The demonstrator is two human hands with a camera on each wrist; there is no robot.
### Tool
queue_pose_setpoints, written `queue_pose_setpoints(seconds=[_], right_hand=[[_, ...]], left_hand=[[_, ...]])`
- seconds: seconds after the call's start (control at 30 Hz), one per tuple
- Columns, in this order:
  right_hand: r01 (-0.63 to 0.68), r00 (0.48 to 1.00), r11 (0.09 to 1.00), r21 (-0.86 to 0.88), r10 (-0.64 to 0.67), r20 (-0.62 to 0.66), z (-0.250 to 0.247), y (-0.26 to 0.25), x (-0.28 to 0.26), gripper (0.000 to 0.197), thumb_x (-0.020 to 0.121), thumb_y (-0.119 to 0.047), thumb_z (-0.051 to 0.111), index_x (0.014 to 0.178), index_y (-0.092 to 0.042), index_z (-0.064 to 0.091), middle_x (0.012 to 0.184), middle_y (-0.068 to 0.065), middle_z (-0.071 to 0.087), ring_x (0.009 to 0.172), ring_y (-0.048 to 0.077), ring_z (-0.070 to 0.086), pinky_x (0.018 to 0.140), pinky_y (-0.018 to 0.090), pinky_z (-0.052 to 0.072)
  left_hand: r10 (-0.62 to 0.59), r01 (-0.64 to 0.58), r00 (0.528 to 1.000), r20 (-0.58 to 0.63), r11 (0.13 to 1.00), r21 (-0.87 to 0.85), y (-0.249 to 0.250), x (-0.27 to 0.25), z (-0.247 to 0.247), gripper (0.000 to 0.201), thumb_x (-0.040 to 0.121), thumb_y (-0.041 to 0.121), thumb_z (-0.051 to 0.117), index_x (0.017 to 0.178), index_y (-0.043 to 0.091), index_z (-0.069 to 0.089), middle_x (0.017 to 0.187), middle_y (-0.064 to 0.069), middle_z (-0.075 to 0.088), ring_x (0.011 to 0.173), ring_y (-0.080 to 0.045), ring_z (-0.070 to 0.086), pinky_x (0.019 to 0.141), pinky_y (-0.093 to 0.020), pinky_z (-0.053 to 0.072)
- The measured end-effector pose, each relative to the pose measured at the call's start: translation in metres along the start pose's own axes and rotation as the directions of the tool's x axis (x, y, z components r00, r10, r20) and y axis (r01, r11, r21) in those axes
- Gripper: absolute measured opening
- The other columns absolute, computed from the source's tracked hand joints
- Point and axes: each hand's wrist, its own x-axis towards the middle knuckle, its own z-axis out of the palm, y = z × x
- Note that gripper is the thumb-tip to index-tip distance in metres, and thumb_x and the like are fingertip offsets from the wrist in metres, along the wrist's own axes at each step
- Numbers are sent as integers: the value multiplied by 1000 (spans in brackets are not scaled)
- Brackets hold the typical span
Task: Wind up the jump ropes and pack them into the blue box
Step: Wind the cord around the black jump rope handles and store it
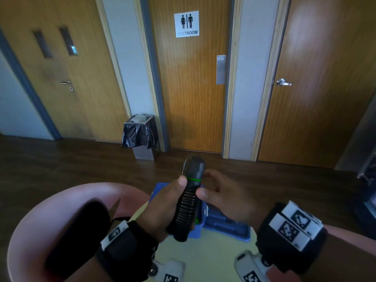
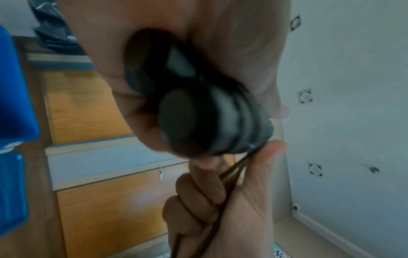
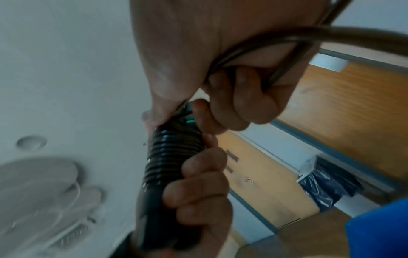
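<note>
My left hand (image 1: 162, 202) grips a pair of black jump rope handles (image 1: 188, 198) upright, with cord wound in tight coils around their middle and a green ring above the coils. My right hand (image 1: 221, 198) is just right of the handles' upper part, its curled fingers holding loose strands of the cord (image 3: 331, 35). The left wrist view shows the round handle ends (image 2: 187, 122) in my left palm, with the right hand (image 2: 220, 209) below gripping the cord strands (image 2: 229, 176). The blue box (image 1: 225, 228) lies open on the table beneath my hands, partly hidden by them.
A pale tabletop (image 1: 213, 257) is below my wrists, and a pink rounded chair back (image 1: 61, 200) is at left. Across the dark wood floor stand a bin with a black bag (image 1: 140, 135) and a restroom door (image 1: 191, 88) between two other doors.
</note>
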Motion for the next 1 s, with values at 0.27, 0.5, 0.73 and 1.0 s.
queue_pose_setpoints(seconds=[0.27, 0.5, 0.73, 1.0], right_hand=[[-8, 1000, 930, 367, -2, 28, 14, -6, -4, 36, 78, -29, 77, 110, -20, 65, 97, 7, 75, 95, 17, 72, 76, 21, 55], [-94, 971, 932, 349, 163, -173, 8, -4, 5, 33, 92, -33, 65, 106, -4, 59, 69, -3, 59, 42, -3, 51, 39, 13, 36], [-58, 979, 985, 163, 88, -182, 8, 2, 12, 25, 93, -44, 60, 102, -21, 67, 66, -17, 68, 57, -7, 60, 47, 9, 41], [-86, 985, 966, -245, 46, -165, -4, 36, 14, 44, 90, -55, 60, 71, -15, 55, 55, -6, 45, 45, 3, 39, 51, 27, 34]], left_hand=[[-187, 219, 931, 314, 973, -67, 1, 5, -10, 86, 62, 87, 59, 98, 10, 68, 69, -15, 63, 47, -22, 60, 47, -25, 49], [-207, 206, 978, -4, 975, -77, -11, 23, -7, 81, 84, 71, 58, 137, 11, 51, 130, -42, 48, 113, -66, 47, 99, -78, 33], [10, -11, 997, 71, 1000, 14, -7, 19, -2, 54, 83, 46, 75, 124, 12, 62, 115, -42, 55, 103, -51, 61, 89, -66, 50], [-21, 87, 984, -176, 923, 375, -20, 23, -18, 40, 83, 9, 77, 114, 18, 54, 93, -8, 68, 71, -9, 68, 63, -26, 54]])
